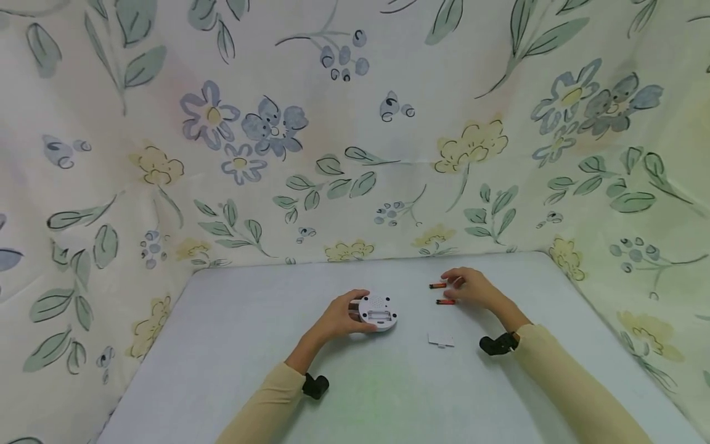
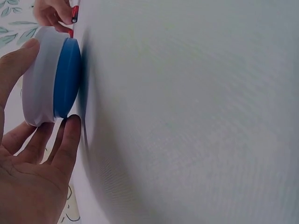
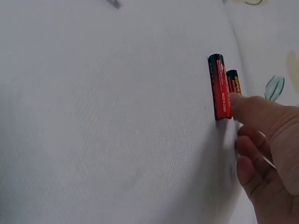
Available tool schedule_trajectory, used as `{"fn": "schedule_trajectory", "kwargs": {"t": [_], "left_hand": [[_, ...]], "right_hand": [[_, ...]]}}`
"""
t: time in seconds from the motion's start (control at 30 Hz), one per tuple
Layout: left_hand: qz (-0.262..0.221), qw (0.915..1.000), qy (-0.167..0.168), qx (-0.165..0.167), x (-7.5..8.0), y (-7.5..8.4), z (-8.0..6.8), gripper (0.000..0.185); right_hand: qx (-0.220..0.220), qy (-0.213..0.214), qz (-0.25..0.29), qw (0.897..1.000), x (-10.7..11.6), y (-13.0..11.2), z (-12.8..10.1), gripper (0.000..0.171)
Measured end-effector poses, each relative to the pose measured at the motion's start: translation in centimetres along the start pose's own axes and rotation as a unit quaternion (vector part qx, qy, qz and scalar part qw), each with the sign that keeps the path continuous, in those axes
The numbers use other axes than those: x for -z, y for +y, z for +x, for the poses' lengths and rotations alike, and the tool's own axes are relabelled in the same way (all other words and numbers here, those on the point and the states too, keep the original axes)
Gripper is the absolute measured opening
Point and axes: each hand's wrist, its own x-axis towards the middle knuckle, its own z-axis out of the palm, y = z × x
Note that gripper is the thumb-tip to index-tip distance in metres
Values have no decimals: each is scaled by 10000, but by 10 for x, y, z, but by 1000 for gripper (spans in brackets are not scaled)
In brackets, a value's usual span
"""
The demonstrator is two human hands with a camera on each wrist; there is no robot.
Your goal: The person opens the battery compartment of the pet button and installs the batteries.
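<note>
My left hand (image 1: 337,317) grips a round white device (image 1: 378,311) by its sides, thumb on the near edge and fingers on the far one. Its underside faces up, showing a speaker grille, dark feet and an uncovered battery compartment. A blue lower part (image 2: 67,77) faces the table in the left wrist view. My right hand (image 1: 471,288) hovers around two red-and-black batteries with fingers loosely bent. Its thumb is at the end of the nearer battery (image 3: 220,87); whether it touches is unclear. The farther battery (image 1: 437,285) lies near the fingertips, partly hidden in the right wrist view.
A small white battery cover (image 1: 440,339) lies on the table between the device and my right wrist. The white table (image 1: 233,345) ends at a floral curtain (image 1: 333,209) behind and at both sides. Black wrist cameras (image 1: 315,386) sit on both wrists.
</note>
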Motion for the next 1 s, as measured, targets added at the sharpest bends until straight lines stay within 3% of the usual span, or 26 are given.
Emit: {"fn": "schedule_trajectory", "kwargs": {"t": [0.17, 0.27, 0.47, 0.67, 1.0], "left_hand": [[-64, 10000, 17, 15, -1, 0, 0, 81], [-93, 10000, 22, 5, -1, -1, -1, 81], [-19, 10000, 21, -14, 0, -3, -2, 80], [-77, 9999, 27, -86, -1, -1, -2, 80], [-241, 9995, 201, -104, -2, -3, 3, 82]], "right_hand": [[-159, -113, -136, 9997, -3, -2, 10, 11], [-171, -68, -170, 9997, -4, -2, 10, 6], [-160, 155, -104, 9997, -8, 0, 1, 7], [76, 427, 433, 9981, -11, -9, -12, 9], [655, 336, 1079, 9914, -24, -38, -20, 11]]}}
